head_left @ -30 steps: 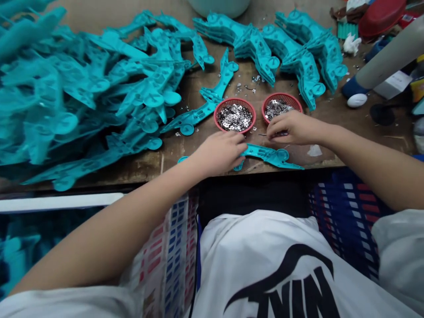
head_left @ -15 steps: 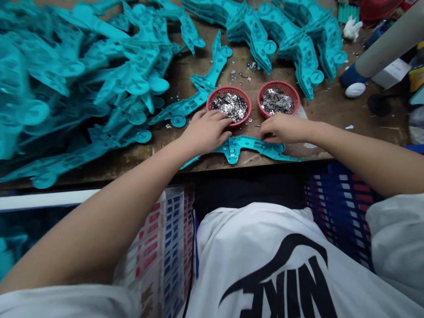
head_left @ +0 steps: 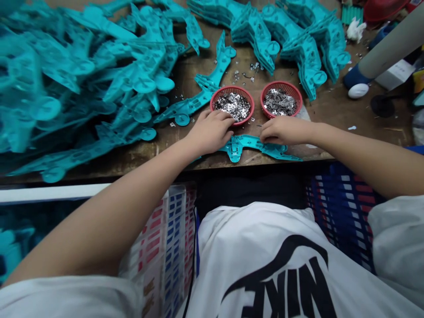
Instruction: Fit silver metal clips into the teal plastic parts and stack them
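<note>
"What's the largest thing around the left red basket (head_left: 252, 107)?"

"The bench (head_left: 338, 112) under it. Next, the heap of turquoise pieces (head_left: 86, 75), well to the basket's left. Beyond the basket and off to its right lie stacks of matching pieces (head_left: 255, 33)."

"Any single ones?"

"A loose piece (head_left: 188, 106) runs from the basket's left side to behind it. The front piece (head_left: 235, 149) lies just in front of the basket, at the bench's near edge, partly covered by the hands."

"And then?"

"The right red basket (head_left: 300, 104), just right of the left one."

"The hands?"

"The left hand (head_left: 212, 130) is at the left basket's near side, fingers half bent over its rim, thumb slightly apart. The right hand (head_left: 286, 130) is in front and to the right of that basket, fingers drawn narrow over the front piece's right arm. I can't tell whether either holds anything; fingertips are hidden."

"Smallest?"

"Shiny metal bits (head_left: 238, 105), heaped in both baskets, with strays (head_left: 252, 79) behind the left one."
</note>
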Available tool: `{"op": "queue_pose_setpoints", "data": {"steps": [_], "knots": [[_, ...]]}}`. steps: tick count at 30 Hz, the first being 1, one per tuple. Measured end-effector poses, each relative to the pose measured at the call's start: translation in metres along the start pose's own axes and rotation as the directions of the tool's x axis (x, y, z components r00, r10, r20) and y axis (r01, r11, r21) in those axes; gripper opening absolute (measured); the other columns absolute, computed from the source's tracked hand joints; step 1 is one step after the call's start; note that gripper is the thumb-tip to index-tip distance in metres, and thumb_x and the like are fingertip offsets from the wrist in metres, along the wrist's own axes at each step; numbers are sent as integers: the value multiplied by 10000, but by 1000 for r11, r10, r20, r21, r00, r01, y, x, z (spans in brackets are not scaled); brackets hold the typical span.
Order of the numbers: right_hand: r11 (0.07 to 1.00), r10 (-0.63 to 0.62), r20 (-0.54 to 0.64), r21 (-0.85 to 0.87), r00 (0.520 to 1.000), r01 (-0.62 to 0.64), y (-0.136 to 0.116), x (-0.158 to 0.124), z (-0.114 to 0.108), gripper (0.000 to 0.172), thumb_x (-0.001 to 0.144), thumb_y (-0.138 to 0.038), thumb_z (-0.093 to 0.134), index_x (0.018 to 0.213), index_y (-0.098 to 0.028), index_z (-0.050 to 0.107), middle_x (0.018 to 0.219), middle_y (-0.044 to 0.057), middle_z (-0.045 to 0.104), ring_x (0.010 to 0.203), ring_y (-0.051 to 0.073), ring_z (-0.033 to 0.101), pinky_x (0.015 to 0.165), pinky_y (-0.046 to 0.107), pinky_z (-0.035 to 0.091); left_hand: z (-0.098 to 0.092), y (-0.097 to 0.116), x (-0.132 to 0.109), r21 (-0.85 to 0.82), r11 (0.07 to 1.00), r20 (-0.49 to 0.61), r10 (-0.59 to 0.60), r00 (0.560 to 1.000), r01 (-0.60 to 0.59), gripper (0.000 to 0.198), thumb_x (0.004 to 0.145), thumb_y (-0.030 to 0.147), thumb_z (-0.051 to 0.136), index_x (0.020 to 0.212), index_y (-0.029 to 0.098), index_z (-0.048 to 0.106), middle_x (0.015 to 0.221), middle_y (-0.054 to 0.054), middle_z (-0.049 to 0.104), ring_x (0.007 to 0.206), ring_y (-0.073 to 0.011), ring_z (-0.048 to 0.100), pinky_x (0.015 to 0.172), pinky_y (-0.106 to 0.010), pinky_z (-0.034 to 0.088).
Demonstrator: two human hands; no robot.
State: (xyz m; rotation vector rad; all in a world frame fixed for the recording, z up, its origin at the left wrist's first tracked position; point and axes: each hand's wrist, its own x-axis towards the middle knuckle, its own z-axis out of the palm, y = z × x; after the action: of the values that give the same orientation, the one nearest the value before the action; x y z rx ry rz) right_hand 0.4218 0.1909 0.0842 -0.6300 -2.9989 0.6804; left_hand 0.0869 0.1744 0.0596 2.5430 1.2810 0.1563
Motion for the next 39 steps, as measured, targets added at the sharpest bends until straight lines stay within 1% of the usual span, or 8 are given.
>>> {"op": "queue_pose_setpoints", "data": {"steps": [8,12,19,24,28,30,35,39], "knots": [[998,14,36,-54,999,-12,0,0,2,277,1198,-214,680,1220,-216,957,1198,118,901,988,256,785,840,362,532,10,1,-2,-5,1000,-37,19,999,-19,629,1163,304,567,1721,190,836,1801,-231,785,1759,-485,671,1570,-787,383],[1000,16,-22,-2,1000,-16,4,-6,-6,325,1171,-236,684,1352,-228,954,1271,126,915,1028,276,804,880,385,579,12,-1,0,-32,999,-82,22,996,-24,594,1167,279,546,1644,218,894,1713,-213,840,1710,-478,714,1573,-798,380],[991,116,-151,-45,982,-124,13,-15,-13,322,1204,-328,688,1346,-241,964,1266,137,945,1094,325,841,969,442,626,8,-11,15,-290,954,-252,-1,968,-75,495,1162,252,621,1540,237,940,1674,-154,882,1638,-411,789,1482,-668,578],[973,228,-396,73,889,-217,-12,-7,-11,349,1238,-399,737,1489,-261,936,1273,122,961,1119,334,874,1045,471,665,-1,19,8,-657,745,-350,-166,922,-116,293,1070,252,818,1296,265,1004,1402,-80,979,1391,-334,911,1315,-528,739],[957,270,-455,222,849,-186,-44,-5,-16,423,1234,-523,825,1566,-273,904,1280,110,965,1080,303,880,1015,437,689,-3,54,-3,-883,456,-276,-312,909,-112,95,997,283,935,1068,239,981,1148,-70,982,1121,-288,953,1110,-472,819],[950,274,-456,266,847,-164,-57,-4,-16,395,1232,-564,843,1498,-283,926,1264,104,966,1069,294,880,1019,433,699,-2,66,-7,-914,390,-258,-342,903,-114,67,975,291,963,1017,242,946,1111,-60,971,1097,-277,951,1077,-463,825],[915,355,-501,360,789,-182,-69,2,-8,317,1233,-530,818,1352,-277,969,1220,99,963,1073,288,879,979,417,710,-2,76,-11,-888,447,-290,-359,887,-110,161,970,273,985,1005,269,827,1083,-34,934,1085,-245,920,1039,-419,802],[928,336,-503,322,796,-188,-70,3,-8,232,1223,-434,801,1260,-281,972,1164,96,950,1059,294,878,1014,446,696,-5,81,-18,-823,556,-346,-336,876,-112,171,983,253,942,1001,279,774,1067,-29,909,1035,-232,879,995,-397,773]]}}
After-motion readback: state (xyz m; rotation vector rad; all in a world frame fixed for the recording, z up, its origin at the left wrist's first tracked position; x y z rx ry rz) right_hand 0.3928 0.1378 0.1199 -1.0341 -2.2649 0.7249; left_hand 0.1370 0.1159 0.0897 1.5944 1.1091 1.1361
